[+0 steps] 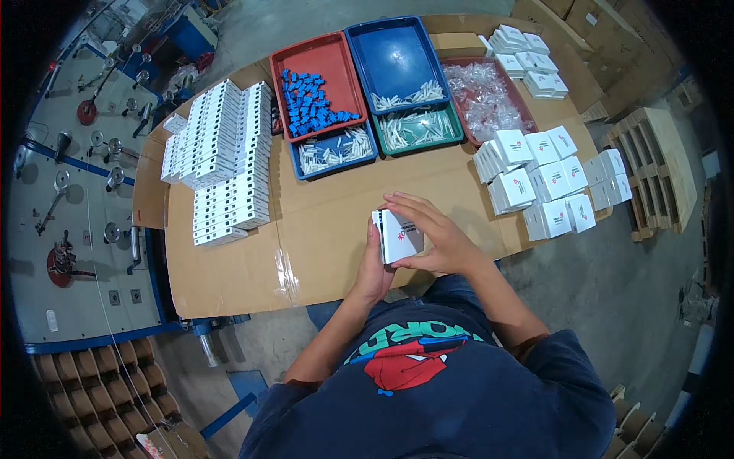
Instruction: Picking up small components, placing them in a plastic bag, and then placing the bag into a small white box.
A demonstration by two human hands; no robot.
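Between my two hands, above the near edge of the cardboard-covered table, is a small white box-shaped unit (403, 239) with a red mark and dark print on its face. My left hand (372, 264) grips its left side, where a dark slot shows along the edge. Wrapped over its top and right side, my right hand (437, 236) has the fingers at the upper edge and the thumb near the bottom. Whether the unit is one piece or two halves pressed together, I cannot tell.
Stacked white units (229, 164) stand at the left. Behind are a red tray (336, 65) of blue parts, a blue tray (390, 53) and a green tray (457, 136) with white pieces, and clear plastic bags (485, 99). White printed boxes (547, 180) stand at the right.
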